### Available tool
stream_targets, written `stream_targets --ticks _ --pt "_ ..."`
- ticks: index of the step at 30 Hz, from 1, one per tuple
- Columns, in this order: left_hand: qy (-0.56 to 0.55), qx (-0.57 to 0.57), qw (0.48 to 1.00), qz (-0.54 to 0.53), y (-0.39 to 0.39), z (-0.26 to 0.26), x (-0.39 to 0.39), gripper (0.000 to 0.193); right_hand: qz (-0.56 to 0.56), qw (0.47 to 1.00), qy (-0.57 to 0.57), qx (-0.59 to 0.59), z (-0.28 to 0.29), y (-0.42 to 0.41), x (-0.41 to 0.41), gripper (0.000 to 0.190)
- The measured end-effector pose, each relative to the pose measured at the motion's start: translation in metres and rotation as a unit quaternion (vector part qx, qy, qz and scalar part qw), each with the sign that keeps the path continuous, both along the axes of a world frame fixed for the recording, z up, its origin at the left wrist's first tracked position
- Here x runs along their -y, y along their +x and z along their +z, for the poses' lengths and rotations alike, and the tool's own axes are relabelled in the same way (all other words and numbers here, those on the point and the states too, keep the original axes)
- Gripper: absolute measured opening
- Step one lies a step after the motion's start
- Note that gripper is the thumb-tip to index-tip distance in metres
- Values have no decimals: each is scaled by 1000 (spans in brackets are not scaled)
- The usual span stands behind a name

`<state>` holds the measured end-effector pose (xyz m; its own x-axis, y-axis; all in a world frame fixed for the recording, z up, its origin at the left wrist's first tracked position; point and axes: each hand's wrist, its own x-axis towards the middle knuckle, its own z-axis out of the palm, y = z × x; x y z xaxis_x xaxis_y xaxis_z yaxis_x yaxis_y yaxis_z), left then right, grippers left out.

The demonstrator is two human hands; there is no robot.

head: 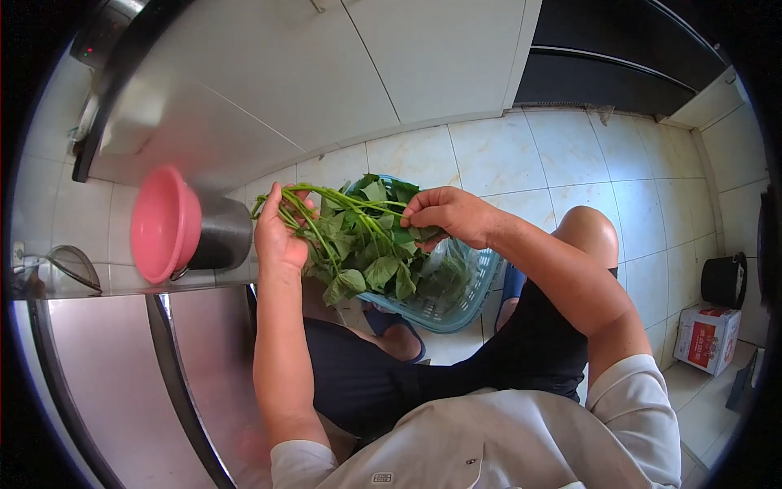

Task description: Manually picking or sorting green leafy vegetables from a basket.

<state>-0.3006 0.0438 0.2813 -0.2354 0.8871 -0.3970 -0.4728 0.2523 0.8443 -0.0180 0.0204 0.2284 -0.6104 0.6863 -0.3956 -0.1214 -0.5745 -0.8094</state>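
My left hand (283, 226) holds a bunch of long green stems (324, 194) with broad leaves hanging from them. The cut ends stick out past its thumb, to the left. At the right, my right hand (449, 214) pinches one stem between thumb and fingertips, with a leaf under its palm. Below both hands is a blue-green plastic basket (455, 322) on the floor between my feet. Leafy greens (379, 269) fill its left part and hide much of it. A clear plastic bag (451, 272) with greens inside lies in its right part.
A pink plastic basin (160, 226) rests tilted against a metal pot (223, 232) on the left. Pale cabinets (427, 55) run along the far side. On the right a black container (723, 279) sits on a printed carton (707, 339). A wire strainer (73, 268) is at far left.
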Motion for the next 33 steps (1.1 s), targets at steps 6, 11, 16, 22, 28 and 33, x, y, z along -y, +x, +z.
stream_targets --ticks 6,11,16,22,28,33 --pt "-4 15 1000 -18 -6 -4 -3 27 -25 995 60 76 -7 -3 0 23" --pt "5 16 1000 -23 -9 -2 -3 28 -41 961 168 216 -13 0 -1 31" --pt "9 12 1000 22 -7 3 -3 31 -81 936 222 262 -14 1 0 38" --pt "14 9 1000 26 -13 -2 -4 28 -83 923 243 286 -16 0 2 39" --pt "14 -18 999 28 -14 -4 -4 30 -72 934 233 261 -18 -1 2 34" --pt "21 -16 1000 16 -16 -5 -4 30 -67 941 232 236 -14 -2 4 29"
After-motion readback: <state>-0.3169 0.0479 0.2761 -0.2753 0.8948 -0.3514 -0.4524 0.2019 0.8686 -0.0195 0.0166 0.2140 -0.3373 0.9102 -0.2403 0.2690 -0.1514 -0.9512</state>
